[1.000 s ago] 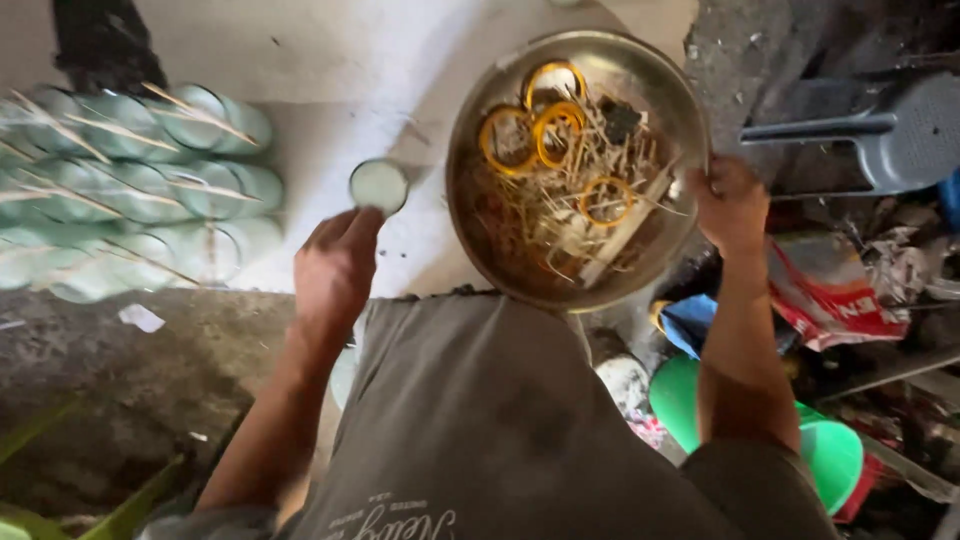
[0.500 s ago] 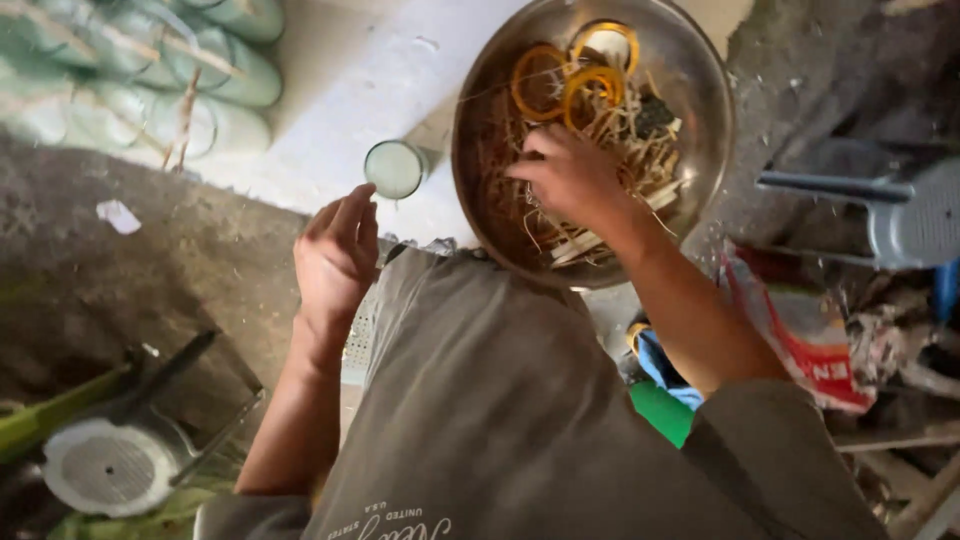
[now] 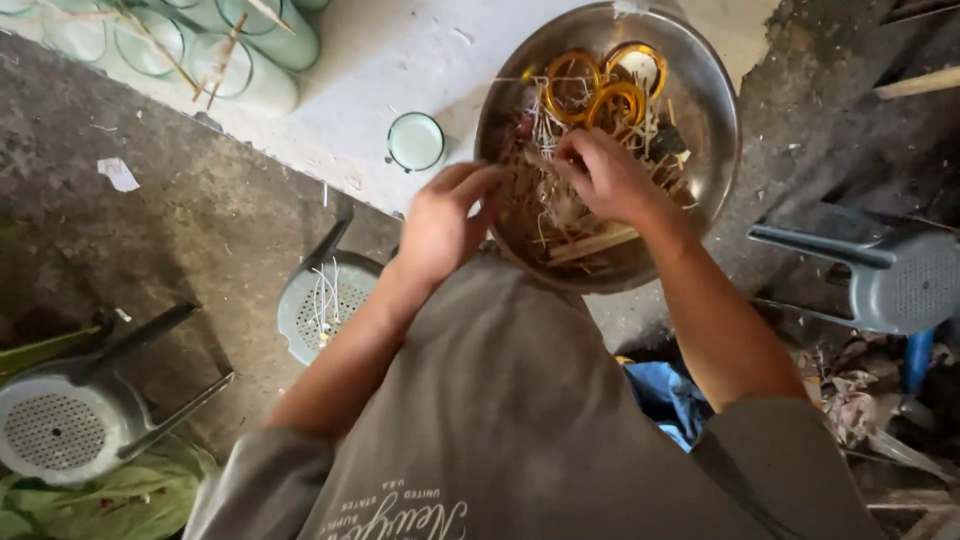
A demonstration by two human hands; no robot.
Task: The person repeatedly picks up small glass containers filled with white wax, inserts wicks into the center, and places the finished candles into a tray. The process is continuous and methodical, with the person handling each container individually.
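over the metal bowl (image 3: pixel 700 130), both hands reached in from bent arms. the right hand (image 3: pixel 605 175) curled its fingers down, pinching thin sticks (image 3: pixel 560 215) in the bowl's middle. the left hand (image 3: pixel 440 225) sat at the near rim, fingers bent toward the same sticks. orange rings (image 3: pixel 595 90) lay at the far side, a small cup (image 3: pixel 415 141) just left.

A metal bowl (image 3: pixel 700 150) sits in front of the person, with sticks (image 3: pixel 585 243) and rings (image 3: pixel 595 90) inside it. Both hands are in the bowl: left hand (image 3: pixel 440 225) at its left rim, right hand (image 3: pixel 605 180) over the middle. Left of the bowl stands a small cup (image 3: pixel 415 141). Further left, rolls (image 3: pixel 250 60) lie together. Stools (image 3: pixel 75 420) stand on the floor at both sides.
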